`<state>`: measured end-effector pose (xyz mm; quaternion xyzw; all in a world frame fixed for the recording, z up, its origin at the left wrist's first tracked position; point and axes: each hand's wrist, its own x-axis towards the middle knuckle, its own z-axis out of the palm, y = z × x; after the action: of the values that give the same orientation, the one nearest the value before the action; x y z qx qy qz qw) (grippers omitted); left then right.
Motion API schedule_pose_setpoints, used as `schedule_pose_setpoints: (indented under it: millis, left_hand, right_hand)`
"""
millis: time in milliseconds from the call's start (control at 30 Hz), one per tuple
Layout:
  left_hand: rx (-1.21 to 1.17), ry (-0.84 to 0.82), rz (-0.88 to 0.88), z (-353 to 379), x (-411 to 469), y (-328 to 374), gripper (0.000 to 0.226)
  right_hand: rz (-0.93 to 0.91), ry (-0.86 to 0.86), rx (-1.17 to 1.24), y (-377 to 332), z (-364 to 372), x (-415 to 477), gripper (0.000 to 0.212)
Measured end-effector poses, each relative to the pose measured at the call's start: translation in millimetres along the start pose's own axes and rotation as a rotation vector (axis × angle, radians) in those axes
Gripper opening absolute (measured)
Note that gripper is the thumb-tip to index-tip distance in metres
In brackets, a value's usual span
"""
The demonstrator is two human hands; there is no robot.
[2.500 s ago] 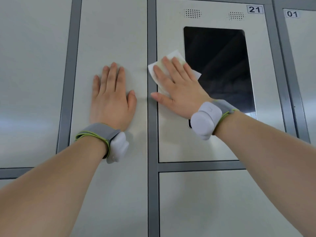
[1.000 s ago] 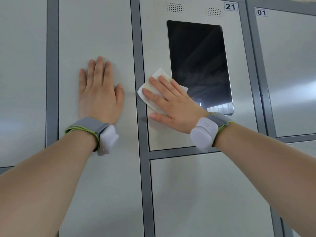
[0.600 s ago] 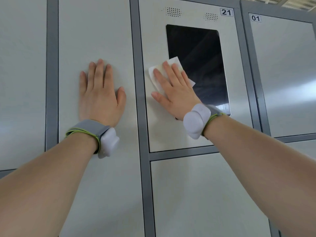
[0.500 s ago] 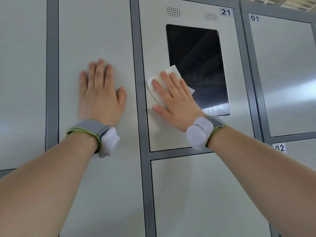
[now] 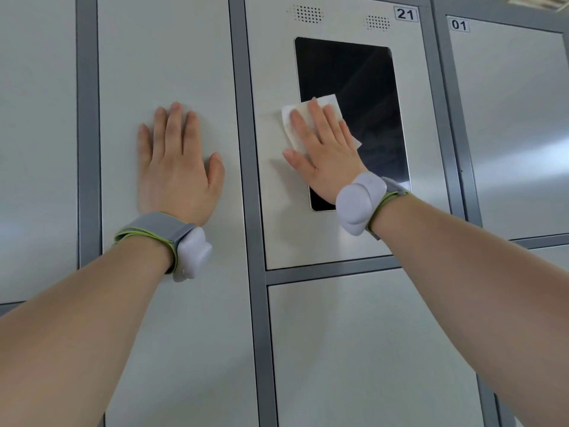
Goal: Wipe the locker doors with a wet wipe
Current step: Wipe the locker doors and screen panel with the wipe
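Our right hand [image 5: 323,152] lies flat on the wet wipe [image 5: 288,117], fingers straight and close together, pressing it across the left edge of the dark screen [image 5: 366,84] on door 21 [image 5: 277,217]. Our left hand [image 5: 177,167], fingers straight with the thumb out, braces flat on the neighbouring door [image 5: 172,57]. We judge even pressure and overlapping strokes best, with the wipe flat so it does not bunch at the screen's rim.

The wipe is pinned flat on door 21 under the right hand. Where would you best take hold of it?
Pinch the wet wipe by its upper right corner, coming from above right. The right hand covers its middle with straight fingers, but that corner sticks out past them over the black screen, so it probably peels off easiest.
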<state>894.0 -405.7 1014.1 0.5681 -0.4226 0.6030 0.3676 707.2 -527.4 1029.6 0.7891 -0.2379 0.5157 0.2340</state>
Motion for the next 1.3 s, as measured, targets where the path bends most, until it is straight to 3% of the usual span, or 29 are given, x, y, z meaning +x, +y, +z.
schedule_pose_setpoints:
  millis: [200, 367, 667, 867, 1000, 1300]
  left_hand:
    - [0.024, 0.008, -0.01, 0, 0, 2, 0.062]
    - [0.042, 0.013, -0.028, 0, 0, 2, 0.062]
    - [0.068, -0.008, -0.037, -3, 1, 5, 0.063]
    - [0.031, -0.03, -0.135, 0, -11, 22, 0.061]
    - [0.002, -0.053, -0.124, 1, -22, 47, 0.064]
    - [-0.008, -0.032, -0.184, 15, -41, 84, 0.071]
  right_hand:
    - [-0.188, -0.039, -0.058, 7, 12, -42, 0.079]
    - [-0.283, -0.056, -0.066, 20, 5, -47, 0.076]
    - [-0.061, 0.014, -0.068, 33, -4, -3, 0.065]
    - [-0.244, -0.037, -0.094, 39, 13, -49, 0.079]
    - [-0.352, -0.064, -0.104, 48, 8, -62, 0.077]
    - [-0.055, 0.015, -0.158, 61, -9, -13, 0.07]
